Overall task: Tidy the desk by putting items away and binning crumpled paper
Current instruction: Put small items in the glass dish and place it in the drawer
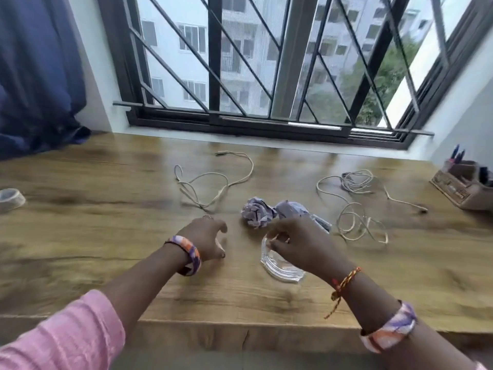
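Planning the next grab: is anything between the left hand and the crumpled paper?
Nothing visible. Bare desk lies between the left hand and the nearer crumpled paper ball; the glass dish sits nearer, under the right hand.

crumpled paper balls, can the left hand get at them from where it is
Probably yes. The left hand rests on the desk just left of the crumpled paper balls, with only bare wood between them. The glass dish sits nearer, under the right hand.

On the table [106,209], two paper balls [257,214] sit centrally. A dish [280,265] lies before them, one cable [213,180] behind-left, another [354,204] right, an organiser [464,185] far right, tape [10,198] far left.
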Demonstrator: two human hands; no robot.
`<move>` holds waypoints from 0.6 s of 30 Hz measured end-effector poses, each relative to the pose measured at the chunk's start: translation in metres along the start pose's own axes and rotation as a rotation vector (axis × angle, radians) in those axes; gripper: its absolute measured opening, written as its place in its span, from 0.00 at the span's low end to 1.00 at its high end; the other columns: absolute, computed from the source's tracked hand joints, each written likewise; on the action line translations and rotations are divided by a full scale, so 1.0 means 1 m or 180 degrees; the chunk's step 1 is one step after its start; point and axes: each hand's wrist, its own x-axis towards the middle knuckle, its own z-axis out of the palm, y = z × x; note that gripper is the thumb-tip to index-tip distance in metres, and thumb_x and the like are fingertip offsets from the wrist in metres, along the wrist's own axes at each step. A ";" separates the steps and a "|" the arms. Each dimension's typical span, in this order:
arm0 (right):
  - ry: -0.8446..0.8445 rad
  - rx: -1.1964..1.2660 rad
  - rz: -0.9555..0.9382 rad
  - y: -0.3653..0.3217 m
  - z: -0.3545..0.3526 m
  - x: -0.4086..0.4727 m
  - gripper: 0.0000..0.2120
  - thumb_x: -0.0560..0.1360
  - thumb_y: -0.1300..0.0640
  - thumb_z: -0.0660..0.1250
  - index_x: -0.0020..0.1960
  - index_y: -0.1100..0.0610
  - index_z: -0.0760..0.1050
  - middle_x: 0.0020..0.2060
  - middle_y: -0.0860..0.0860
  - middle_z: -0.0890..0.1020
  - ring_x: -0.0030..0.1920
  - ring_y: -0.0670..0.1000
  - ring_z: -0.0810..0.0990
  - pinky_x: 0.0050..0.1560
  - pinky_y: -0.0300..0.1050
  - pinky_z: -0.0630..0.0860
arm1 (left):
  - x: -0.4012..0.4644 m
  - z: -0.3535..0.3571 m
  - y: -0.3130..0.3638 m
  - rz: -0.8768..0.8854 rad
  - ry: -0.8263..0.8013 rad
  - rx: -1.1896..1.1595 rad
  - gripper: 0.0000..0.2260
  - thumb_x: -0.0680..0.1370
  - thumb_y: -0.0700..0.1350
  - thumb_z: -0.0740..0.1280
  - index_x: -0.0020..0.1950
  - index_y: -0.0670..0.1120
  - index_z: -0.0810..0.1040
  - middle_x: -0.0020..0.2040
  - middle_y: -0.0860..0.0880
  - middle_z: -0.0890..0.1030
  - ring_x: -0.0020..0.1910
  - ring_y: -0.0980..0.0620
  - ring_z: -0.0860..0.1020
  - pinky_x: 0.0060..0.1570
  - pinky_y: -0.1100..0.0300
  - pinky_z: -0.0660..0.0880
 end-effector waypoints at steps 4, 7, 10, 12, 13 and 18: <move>-0.0012 0.0059 0.0144 0.001 0.000 -0.009 0.06 0.70 0.51 0.69 0.47 0.50 0.81 0.36 0.42 0.77 0.44 0.46 0.78 0.48 0.43 0.75 | 0.000 0.005 0.004 -0.0021 0.0331 -0.0246 0.10 0.69 0.41 0.69 0.49 0.46 0.82 0.46 0.48 0.80 0.48 0.50 0.78 0.47 0.63 0.72; -0.0010 0.0872 0.0346 0.001 0.000 -0.009 0.06 0.73 0.55 0.68 0.47 0.56 0.81 0.38 0.51 0.83 0.38 0.50 0.82 0.43 0.47 0.78 | -0.006 -0.004 0.018 0.0516 0.0765 -0.0937 0.13 0.65 0.38 0.70 0.49 0.45 0.81 0.43 0.50 0.81 0.46 0.50 0.80 0.46 0.64 0.75; -0.0181 0.2212 0.0752 0.001 -0.002 -0.006 0.11 0.77 0.56 0.64 0.48 0.65 0.79 0.38 0.58 0.81 0.34 0.50 0.80 0.32 0.43 0.76 | -0.014 -0.018 0.053 0.1485 0.0681 -0.1623 0.24 0.63 0.42 0.75 0.58 0.45 0.77 0.51 0.52 0.77 0.48 0.55 0.79 0.49 0.67 0.77; -0.0225 0.2654 0.0814 0.004 -0.004 -0.006 0.09 0.76 0.59 0.65 0.46 0.65 0.79 0.35 0.55 0.80 0.32 0.47 0.79 0.32 0.41 0.76 | -0.015 -0.018 0.073 0.1863 0.0652 -0.1611 0.25 0.65 0.45 0.75 0.61 0.44 0.75 0.54 0.52 0.74 0.51 0.57 0.77 0.51 0.71 0.74; -0.0147 0.2687 0.0838 0.008 -0.005 -0.006 0.07 0.74 0.61 0.67 0.44 0.65 0.79 0.33 0.55 0.79 0.31 0.48 0.78 0.32 0.43 0.76 | -0.013 -0.014 0.078 0.1970 0.0710 -0.1431 0.24 0.67 0.46 0.73 0.61 0.44 0.75 0.55 0.51 0.74 0.52 0.56 0.77 0.52 0.71 0.73; 0.0181 -0.0083 0.0639 0.025 0.003 -0.003 0.11 0.68 0.56 0.70 0.49 0.59 0.78 0.38 0.53 0.79 0.45 0.54 0.80 0.39 0.44 0.70 | -0.006 -0.010 0.074 0.1767 0.0412 -0.0899 0.23 0.66 0.46 0.67 0.61 0.43 0.76 0.57 0.46 0.77 0.58 0.50 0.74 0.58 0.63 0.68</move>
